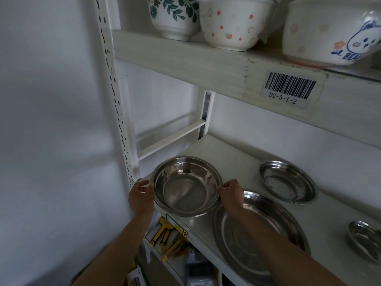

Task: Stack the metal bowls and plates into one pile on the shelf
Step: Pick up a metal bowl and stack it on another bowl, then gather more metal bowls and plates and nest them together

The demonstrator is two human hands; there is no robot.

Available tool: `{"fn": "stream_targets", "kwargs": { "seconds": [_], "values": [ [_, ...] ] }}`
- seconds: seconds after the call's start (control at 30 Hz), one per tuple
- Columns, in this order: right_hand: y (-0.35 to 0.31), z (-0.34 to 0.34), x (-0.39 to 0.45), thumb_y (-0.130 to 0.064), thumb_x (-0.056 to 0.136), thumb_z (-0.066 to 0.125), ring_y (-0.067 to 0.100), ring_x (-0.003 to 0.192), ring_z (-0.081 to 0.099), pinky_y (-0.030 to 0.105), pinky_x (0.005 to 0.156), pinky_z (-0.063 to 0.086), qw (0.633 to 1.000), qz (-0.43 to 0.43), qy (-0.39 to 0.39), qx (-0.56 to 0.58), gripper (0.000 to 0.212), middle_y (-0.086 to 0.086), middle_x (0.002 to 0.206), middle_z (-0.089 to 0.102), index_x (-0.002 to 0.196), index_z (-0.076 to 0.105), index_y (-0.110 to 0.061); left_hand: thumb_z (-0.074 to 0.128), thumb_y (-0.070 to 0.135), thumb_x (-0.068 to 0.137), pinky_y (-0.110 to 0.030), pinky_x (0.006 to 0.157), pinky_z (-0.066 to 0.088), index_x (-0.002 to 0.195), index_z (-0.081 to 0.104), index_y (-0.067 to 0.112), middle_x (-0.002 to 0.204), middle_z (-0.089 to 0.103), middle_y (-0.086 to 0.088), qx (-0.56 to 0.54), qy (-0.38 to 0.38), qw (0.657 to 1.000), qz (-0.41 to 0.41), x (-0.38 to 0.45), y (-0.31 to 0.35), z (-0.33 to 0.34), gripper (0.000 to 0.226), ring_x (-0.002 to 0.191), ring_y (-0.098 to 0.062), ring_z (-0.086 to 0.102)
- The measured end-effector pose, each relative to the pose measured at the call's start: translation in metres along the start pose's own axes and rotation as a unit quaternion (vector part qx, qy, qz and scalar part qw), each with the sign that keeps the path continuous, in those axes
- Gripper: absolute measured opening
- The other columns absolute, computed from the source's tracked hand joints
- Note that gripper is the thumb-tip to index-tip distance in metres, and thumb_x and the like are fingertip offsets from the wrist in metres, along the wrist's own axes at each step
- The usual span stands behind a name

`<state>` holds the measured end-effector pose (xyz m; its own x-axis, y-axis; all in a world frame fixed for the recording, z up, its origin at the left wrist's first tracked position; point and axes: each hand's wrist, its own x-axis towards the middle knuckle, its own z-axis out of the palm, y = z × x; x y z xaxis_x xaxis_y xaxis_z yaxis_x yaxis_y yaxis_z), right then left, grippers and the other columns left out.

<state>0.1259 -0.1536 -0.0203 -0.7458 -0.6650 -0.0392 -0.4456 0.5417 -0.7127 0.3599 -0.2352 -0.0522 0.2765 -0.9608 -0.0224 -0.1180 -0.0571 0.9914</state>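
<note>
A deep metal bowl (pixel 186 185) sits at the left end of the white shelf (pixel 237 159). My left hand (pixel 141 196) grips its left rim and my right hand (pixel 232 193) grips its right rim. Right of it lies a large flat metal plate (pixel 247 242), partly hidden under my right forearm. Farther back stands a smaller metal dish (pixel 286 181). Another small metal dish (pixel 365 238) is cut off at the right edge.
The shelf above (pixel 185 56) carries three ceramic bowls, one with leaves (pixel 174 17), and a barcode label (pixel 288 87). A perforated white upright (pixel 117 104) stands at the left. Packaged goods (pixel 167 238) lie on the shelf below. A white wall fills the left.
</note>
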Motion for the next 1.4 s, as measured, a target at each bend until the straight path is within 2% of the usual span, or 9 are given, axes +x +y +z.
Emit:
{"fn": "stream_targets", "kwargs": {
  "seconds": [0.17,0.3,0.57,0.77,0.97,1.03,1.17,1.3,1.4],
  "values": [
    [0.003,0.002,0.0,-0.024,0.085,0.065,0.032,0.098,0.062,0.031,0.072,0.039,1.0,-0.013,0.001,-0.008,0.024,0.012,0.105,0.067,0.102,0.055,-0.009,0.065,0.019,0.086,-0.025,0.072,0.048,0.101,0.07,0.006,0.092,0.072,-0.012,0.01,-0.006,1.0,-0.005,0.0,0.0,0.0,0.02,0.083,-0.025,0.067],
    [0.003,-0.001,0.001,-0.029,0.086,0.064,0.031,0.101,0.062,0.029,0.072,0.037,0.999,-0.021,-0.011,-0.024,0.028,0.01,0.106,0.067,0.107,0.057,-0.011,0.065,0.022,0.087,-0.042,0.08,0.057,0.102,0.069,0.005,0.092,0.072,-0.012,0.008,-0.019,1.0,-0.018,0.0,0.002,-0.001,0.023,0.084,-0.026,0.067],
    [0.0,-0.011,0.021,-0.028,0.083,0.064,0.026,0.084,0.07,0.034,0.076,0.055,0.999,-0.028,-0.018,-0.017,0.014,0.006,0.085,0.076,0.083,0.073,-0.018,0.065,0.025,0.088,-0.049,0.083,0.057,0.103,0.068,0.005,0.092,0.07,-0.01,-0.01,-0.044,0.998,-0.037,-0.006,0.003,-0.003,0.024,0.086,-0.027,0.068],
    [-0.004,-0.016,0.039,-0.028,0.089,0.062,0.024,0.076,0.068,0.029,0.069,0.049,0.995,-0.081,-0.025,-0.058,0.023,0.007,0.078,0.074,0.08,0.077,-0.013,0.065,0.026,0.087,-0.05,0.083,0.057,0.1,0.069,0.009,0.092,0.071,-0.012,-0.028,-0.063,0.996,-0.057,-0.009,-0.002,-0.003,0.022,0.086,-0.028,0.068],
    [-0.009,-0.011,0.066,-0.043,0.091,0.056,0.022,0.062,0.057,0.031,0.07,0.045,0.989,-0.055,-0.12,-0.063,0.046,0.008,0.064,0.062,0.064,0.067,-0.007,0.065,0.024,0.088,-0.05,0.084,0.056,0.105,0.067,0.008,0.099,0.069,-0.012,-0.055,-0.068,0.993,-0.076,-0.012,-0.004,0.0,0.023,0.093,-0.03,0.067],
    [-0.009,-0.006,0.075,-0.044,0.092,0.056,0.019,0.058,0.054,0.03,0.071,0.045,0.987,-0.047,-0.143,-0.062,0.05,0.004,0.059,0.056,0.055,0.057,-0.011,0.065,0.024,0.088,-0.047,0.082,0.057,0.105,0.066,0.007,0.097,0.069,-0.011,-0.06,-0.067,0.993,-0.074,-0.013,-0.006,0.001,0.024,0.093,-0.029,0.067],
    [-0.007,0.008,0.088,-0.051,0.088,0.059,0.017,0.054,0.053,0.029,0.07,0.044,0.982,-0.034,-0.177,-0.057,0.054,0.003,0.054,0.053,0.051,0.052,-0.012,0.061,0.023,0.091,-0.02,0.06,0.052,0.109,0.065,0.006,0.095,0.067,-0.008,-0.067,-0.06,0.994,-0.057,-0.018,-0.004,0.002,0.025,0.084,-0.02,0.066],
    [-0.004,0.017,0.097,-0.056,0.084,0.062,0.016,0.049,0.052,0.028,0.066,0.044,0.98,-0.027,-0.185,-0.072,0.056,0.002,0.051,0.053,0.05,0.052,-0.013,0.057,0.015,0.094,-0.007,0.044,0.044,0.083,0.066,-0.002,0.063,0.061,-0.006,-0.057,-0.07,0.996,-0.023,-0.024,-0.002,0.003,0.023,0.049,0.001,0.06],
    [-0.003,0.019,0.101,-0.054,0.085,0.064,0.014,0.046,0.049,0.026,0.057,0.042,0.977,-0.029,-0.196,-0.081,0.054,0.001,0.05,0.051,0.052,0.052,-0.012,0.057,0.014,0.094,-0.007,0.044,0.044,0.07,0.062,-0.001,0.055,0.056,-0.005,-0.062,-0.072,0.995,-0.018,-0.025,-0.001,0.004,0.028,0.043,0.0,0.056]
  ]
}}
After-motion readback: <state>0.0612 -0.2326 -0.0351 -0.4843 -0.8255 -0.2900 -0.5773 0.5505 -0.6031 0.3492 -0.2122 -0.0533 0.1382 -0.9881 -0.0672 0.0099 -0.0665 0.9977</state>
